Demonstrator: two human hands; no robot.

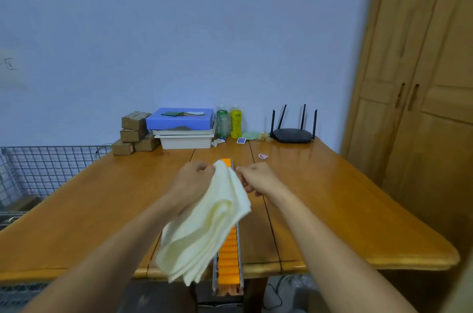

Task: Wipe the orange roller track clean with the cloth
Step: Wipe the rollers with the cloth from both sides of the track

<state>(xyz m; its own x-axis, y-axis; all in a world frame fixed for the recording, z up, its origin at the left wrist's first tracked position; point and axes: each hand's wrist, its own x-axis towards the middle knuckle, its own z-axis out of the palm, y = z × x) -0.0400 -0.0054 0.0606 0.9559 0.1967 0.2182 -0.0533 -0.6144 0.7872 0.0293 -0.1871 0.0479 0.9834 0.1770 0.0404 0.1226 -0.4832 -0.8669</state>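
A long orange roller track [228,259] in a grey metal channel lies along the middle of the wooden table [97,210], its near end hanging past the front edge. A pale yellow folded cloth [204,230] hangs in the air above the track and hides its middle stretch. My left hand [192,184] pinches the cloth's top corner. My right hand [258,179] sits just right of the cloth's top edge with fingers curled against it; whether it grips the cloth is unclear.
At the table's far edge stand small cardboard boxes [134,132], a blue box on white trays [183,126], two bottles [229,122] and a black router [293,133]. A wire basket [38,169] sits to the left, a wooden wardrobe [419,82] to the right.
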